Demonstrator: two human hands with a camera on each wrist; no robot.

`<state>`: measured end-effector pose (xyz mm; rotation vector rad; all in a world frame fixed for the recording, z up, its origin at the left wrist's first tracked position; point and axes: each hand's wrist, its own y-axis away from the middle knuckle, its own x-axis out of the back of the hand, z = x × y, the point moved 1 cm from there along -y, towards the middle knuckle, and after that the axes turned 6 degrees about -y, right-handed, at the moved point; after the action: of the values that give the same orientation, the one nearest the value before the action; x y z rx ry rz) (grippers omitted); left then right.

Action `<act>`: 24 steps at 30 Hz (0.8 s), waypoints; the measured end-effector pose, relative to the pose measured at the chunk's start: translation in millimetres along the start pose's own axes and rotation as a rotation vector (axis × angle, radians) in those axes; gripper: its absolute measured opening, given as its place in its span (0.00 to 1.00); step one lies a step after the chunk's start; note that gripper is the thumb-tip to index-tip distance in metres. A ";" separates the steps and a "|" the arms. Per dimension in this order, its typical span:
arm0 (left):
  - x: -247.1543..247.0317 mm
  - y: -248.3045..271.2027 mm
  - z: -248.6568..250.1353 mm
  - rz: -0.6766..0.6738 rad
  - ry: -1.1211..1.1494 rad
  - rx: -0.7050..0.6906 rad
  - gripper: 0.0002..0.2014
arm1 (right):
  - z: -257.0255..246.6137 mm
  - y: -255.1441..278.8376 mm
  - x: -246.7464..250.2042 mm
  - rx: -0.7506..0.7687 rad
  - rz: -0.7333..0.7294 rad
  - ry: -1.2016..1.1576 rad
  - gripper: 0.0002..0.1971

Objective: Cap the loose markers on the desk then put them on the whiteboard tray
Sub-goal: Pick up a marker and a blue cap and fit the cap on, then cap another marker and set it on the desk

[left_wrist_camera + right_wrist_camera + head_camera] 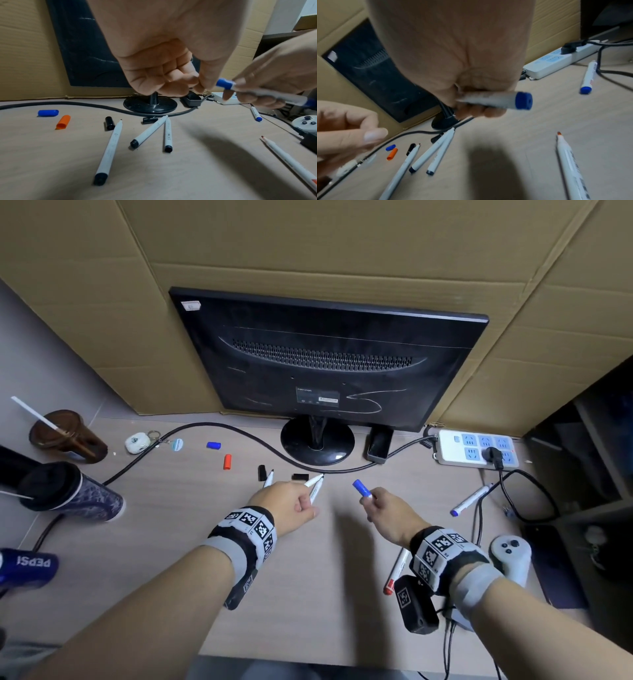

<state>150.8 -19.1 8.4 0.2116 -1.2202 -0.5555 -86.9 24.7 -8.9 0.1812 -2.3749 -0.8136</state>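
- Over the desk (308, 594), from the head view, the right hand (387, 511) grasps a capped blue marker (362, 488), its long axis pointing toward the monitor.
- From the left wrist, the left hand (164, 65) is curled, apparently holding nothing; three uncapped black markers (109, 148) lie directly below, nearer it.
- From the right wrist, the black caps (410, 148) lie just beyond them.

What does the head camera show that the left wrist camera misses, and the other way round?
Only the head view shows the cups at the desk's left, the Pepsi bottle and the whole monitor. Only the left wrist view shows all three uncapped black markers full length, and the left hand with curled fingers holding nothing. Both show the right hand holding the capped blue marker, the loose blue cap and the orange cap.
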 end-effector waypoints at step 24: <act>-6.0 -35.8 -80.0 0.005 -0.083 0.166 0.04 | -19.4 -66.3 -56.4 0.019 0.192 0.173 0.13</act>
<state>213.3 -57.4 -39.9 0.3280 -1.3479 -0.4627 -34.5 -20.7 -65.1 0.0285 -2.1982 -0.6569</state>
